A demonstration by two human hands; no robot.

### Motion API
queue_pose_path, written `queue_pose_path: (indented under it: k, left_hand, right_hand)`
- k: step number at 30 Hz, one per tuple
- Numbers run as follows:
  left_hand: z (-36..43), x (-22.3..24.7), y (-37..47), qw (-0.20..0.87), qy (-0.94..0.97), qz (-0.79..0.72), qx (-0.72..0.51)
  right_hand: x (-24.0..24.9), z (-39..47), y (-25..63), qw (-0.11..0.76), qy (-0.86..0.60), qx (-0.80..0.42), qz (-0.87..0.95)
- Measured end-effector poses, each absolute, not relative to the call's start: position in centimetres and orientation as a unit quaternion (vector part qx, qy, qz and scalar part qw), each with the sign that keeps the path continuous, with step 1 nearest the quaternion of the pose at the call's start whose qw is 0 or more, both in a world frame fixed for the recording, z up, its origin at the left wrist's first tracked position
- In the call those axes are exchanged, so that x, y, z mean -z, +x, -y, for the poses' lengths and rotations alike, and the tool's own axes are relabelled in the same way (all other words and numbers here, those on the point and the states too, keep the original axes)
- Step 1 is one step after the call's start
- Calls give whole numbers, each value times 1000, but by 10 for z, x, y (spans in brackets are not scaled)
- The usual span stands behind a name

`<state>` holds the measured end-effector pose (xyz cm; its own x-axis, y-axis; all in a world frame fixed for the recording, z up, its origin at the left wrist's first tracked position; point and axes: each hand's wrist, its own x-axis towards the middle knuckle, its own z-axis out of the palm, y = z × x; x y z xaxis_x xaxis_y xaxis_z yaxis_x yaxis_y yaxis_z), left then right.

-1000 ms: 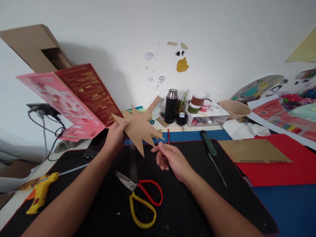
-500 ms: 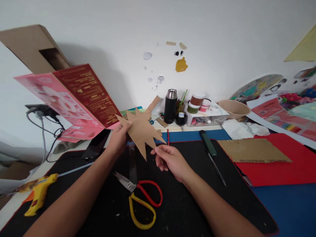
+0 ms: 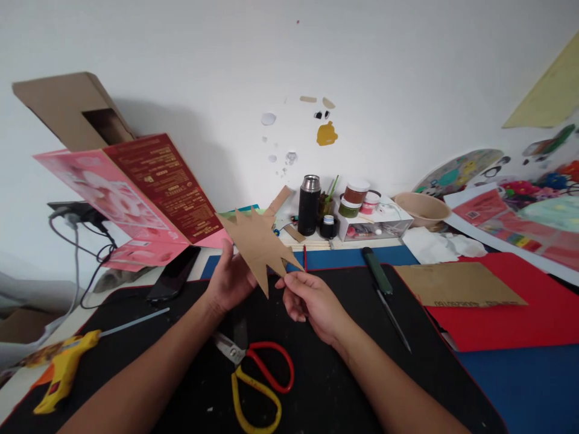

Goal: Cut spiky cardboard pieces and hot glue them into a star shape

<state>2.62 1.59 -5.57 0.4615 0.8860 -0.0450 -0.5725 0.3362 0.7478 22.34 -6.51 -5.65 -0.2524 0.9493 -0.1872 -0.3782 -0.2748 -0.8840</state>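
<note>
One spiky cardboard cutout (image 3: 257, 241), plain brown, flat, held aloft beyond the scissors (image 3: 237, 354). Changed since the earlier frames: the left hand (image 3: 233, 280), which had pinched the cutout's left side with its thumb on top, has let go of that grip and now lies open, palm up, thumb raised, fingers partly behind the piece; whether they touch it cannot be told. The right hand (image 3: 312, 298), matching the earlier frames, pinches one tip at the lower right between thumb and forefinger, other fingers curled.

Condition of cutout: long, sharp, uneven points round the visible edge; faint creases across the face; tilted, the pinched end lower than the far left point.

Surroundings, by position from the scissors: yellow hot glue gun (image 3: 67, 367), to the left, past the left forearm; black smartphone (image 3: 174, 274), beyond and left; black insulated bottle (image 3: 309, 208), well beyond and right; green-handled pointed tool (image 3: 377, 271), right and beyond; brown cardboard rectangle (image 3: 456, 284), farther right.

Markings: rows of gold print on the dark red panel of the pink carton (image 3: 167, 187), too small to read; an upside-down string of black digits along the cardboard rectangle's near edge, not securely legible.
</note>
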Motion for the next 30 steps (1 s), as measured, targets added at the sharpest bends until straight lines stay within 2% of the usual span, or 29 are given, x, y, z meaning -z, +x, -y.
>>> queue_pose_path:
  k: [9, 19, 25, 30]
  left_hand:
    - [-18, 63, 23, 785, 356, -195, -469]
    - [-26, 30, 20, 712, 341, -275, -549]
    - [-16, 10, 23, 688, 370, -275, -560]
    - [1, -15, 28, 652, 403, -276, -580]
  right_hand:
    - [57, 67, 221, 458, -386, -708, 373]
    - [58, 66, 222, 447, -421, -674, 411]
    - [70, 64, 215, 417, -454, -614, 493]
    - [75, 69, 209, 346, -477, -585, 558]
